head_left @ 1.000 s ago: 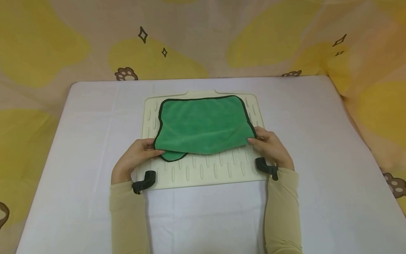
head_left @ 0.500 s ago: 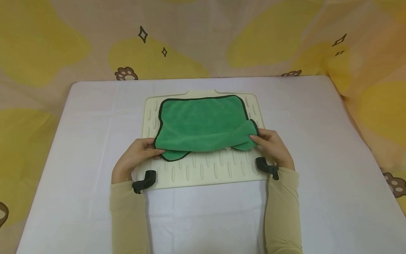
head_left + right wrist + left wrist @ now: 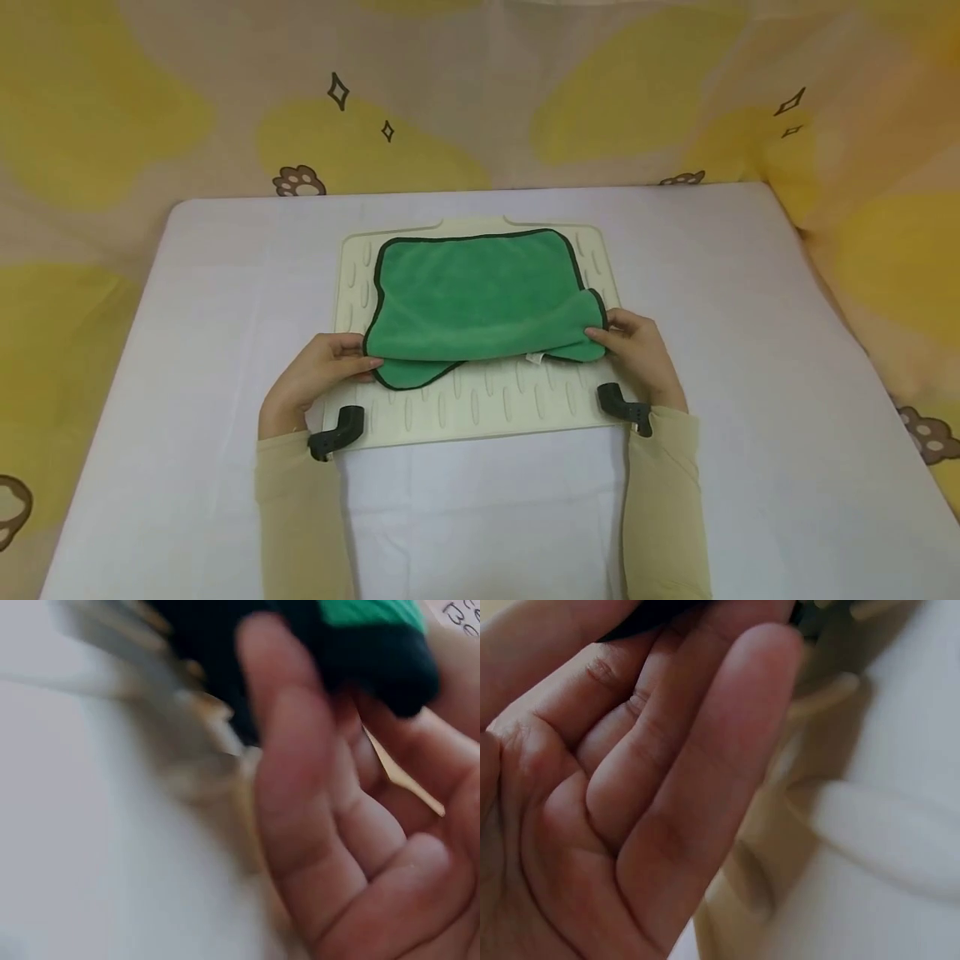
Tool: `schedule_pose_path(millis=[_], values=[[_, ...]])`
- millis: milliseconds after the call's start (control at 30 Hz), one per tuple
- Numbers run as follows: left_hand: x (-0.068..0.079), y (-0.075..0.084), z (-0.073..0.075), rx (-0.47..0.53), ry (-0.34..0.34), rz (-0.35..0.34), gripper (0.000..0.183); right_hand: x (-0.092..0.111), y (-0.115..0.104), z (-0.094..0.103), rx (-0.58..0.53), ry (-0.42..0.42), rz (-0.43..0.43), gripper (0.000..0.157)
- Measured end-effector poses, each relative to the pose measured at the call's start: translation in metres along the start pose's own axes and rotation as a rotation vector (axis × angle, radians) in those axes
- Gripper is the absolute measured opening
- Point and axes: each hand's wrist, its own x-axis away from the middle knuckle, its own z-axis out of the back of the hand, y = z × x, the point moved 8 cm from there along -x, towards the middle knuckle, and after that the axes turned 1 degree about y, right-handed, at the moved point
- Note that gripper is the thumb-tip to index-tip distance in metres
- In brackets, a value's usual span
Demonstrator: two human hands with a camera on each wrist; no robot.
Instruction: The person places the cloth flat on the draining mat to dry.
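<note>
A green cloth (image 3: 476,283) with a dark border lies on a pale ribbed mat (image 3: 480,412), its near part folded under along the front. My left hand (image 3: 318,371) pinches the cloth's near left edge between thumb and fingers; in the left wrist view the fingers (image 3: 735,712) curl by a dark bit of the border. At the near right edge my right hand (image 3: 641,346) pinches the cloth, and the right wrist view shows its fingers around the dark border (image 3: 390,667). A lower flap (image 3: 408,373) sticks out at the front left, and a small white tag (image 3: 535,358) shows under the front fold.
The mat lies on a table covered in white cloth (image 3: 750,350). Behind and beside the table hangs a yellow and beige patterned curtain (image 3: 435,92). A black camera mount sits at each wrist, the left mount (image 3: 341,429) and the right mount (image 3: 624,407).
The right edge of the cloth has turned up and inward in my right hand, baring a lower layer and the white tag. My left hand keeps its hold. The head view has shifted slightly.
</note>
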Motion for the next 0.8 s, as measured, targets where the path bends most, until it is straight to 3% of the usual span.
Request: schedule_pose_path(millis=[133, 300, 500, 633, 800], values=[[0.001, 0.002, -0.001, -0.008, -0.006, -0.011, 0.028, 0.009, 0.001, -0.002, -0.014, 0.039, 0.005, 0.021], [0.003, 0.003, -0.004, 0.006, -0.024, -0.011, 0.028, 0.018, 0.0, 0.001, 0.083, 0.078, 0.017, 0.023], [0.009, -0.002, -0.005, -0.012, -0.057, 0.027, 0.015, 0.027, 0.003, -0.001, 0.131, 0.045, -0.028, 0.027], [0.014, -0.008, -0.008, 0.016, -0.109, 0.058, 0.023, 0.034, 0.007, 0.0, 0.16, 0.006, -0.075, 0.029], [0.019, -0.008, -0.011, 0.052, -0.137, 0.049, 0.03, 0.041, 0.008, 0.0, 0.243, -0.071, -0.122, 0.031]])
